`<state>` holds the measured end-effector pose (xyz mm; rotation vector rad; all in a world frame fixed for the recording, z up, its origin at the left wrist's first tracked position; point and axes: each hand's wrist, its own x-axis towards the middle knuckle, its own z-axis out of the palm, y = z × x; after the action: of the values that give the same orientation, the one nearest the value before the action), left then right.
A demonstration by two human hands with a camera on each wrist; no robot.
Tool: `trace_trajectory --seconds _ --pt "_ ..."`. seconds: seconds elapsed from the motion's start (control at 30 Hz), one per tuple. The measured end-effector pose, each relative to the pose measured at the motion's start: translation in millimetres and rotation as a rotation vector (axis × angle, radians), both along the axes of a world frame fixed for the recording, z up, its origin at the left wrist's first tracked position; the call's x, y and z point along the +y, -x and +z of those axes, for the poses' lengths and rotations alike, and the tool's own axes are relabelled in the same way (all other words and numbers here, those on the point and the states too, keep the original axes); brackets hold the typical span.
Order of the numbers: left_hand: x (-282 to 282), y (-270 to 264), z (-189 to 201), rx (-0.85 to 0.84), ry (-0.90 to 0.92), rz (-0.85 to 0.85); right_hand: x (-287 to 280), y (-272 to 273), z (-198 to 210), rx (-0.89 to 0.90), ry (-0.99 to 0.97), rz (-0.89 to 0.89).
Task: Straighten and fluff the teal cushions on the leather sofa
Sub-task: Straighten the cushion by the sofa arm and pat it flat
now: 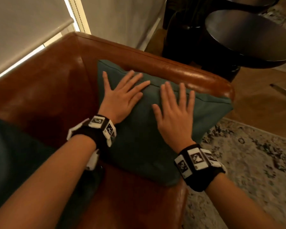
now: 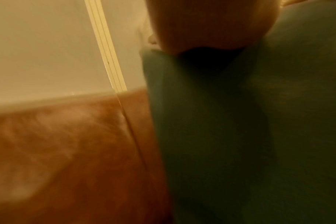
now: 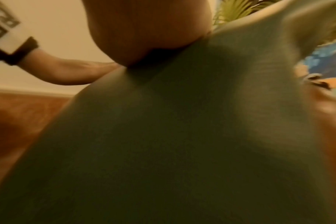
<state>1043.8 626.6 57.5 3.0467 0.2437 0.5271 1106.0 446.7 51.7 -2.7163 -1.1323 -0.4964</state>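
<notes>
1. At the far left of the leather sofa [image 1: 48,90], a second teal cushion [image 1: 15,154] lies on the seat, untouched.
2. Left of the sofa's armrest [image 1: 180,70], the left hand [image 1: 122,96] lies flat with fingers spread on the teal cushion [image 1: 139,142], likely patting it smooth.
3. Nearer the armrest, the right hand [image 1: 175,113] lies equally flat and gripless, pressing the cushion, which leans against the armrest, probably to seat it squarely.

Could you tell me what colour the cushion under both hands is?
Teal; the cushion shows best in the head view.
</notes>
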Motion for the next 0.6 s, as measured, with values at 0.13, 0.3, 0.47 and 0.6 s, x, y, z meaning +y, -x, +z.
trace_trajectory --seconds 0.13,0.3,0.47,0.6 --pt "53 2 25 0.023 0.144 0.279 -55 -31 5 -0.005 -0.092 -0.164" --pt "69 -5 48 -0.056 0.112 0.27 -73 -53 13 -0.079 -0.356 -0.101" --pt "63 -4 41 -0.158 0.179 0.24 -77 -49 7 -0.059 -0.407 -0.126" --pt "36 -2 31 -0.246 0.465 0.343 -70 -32 15 -0.099 -0.341 -0.181"
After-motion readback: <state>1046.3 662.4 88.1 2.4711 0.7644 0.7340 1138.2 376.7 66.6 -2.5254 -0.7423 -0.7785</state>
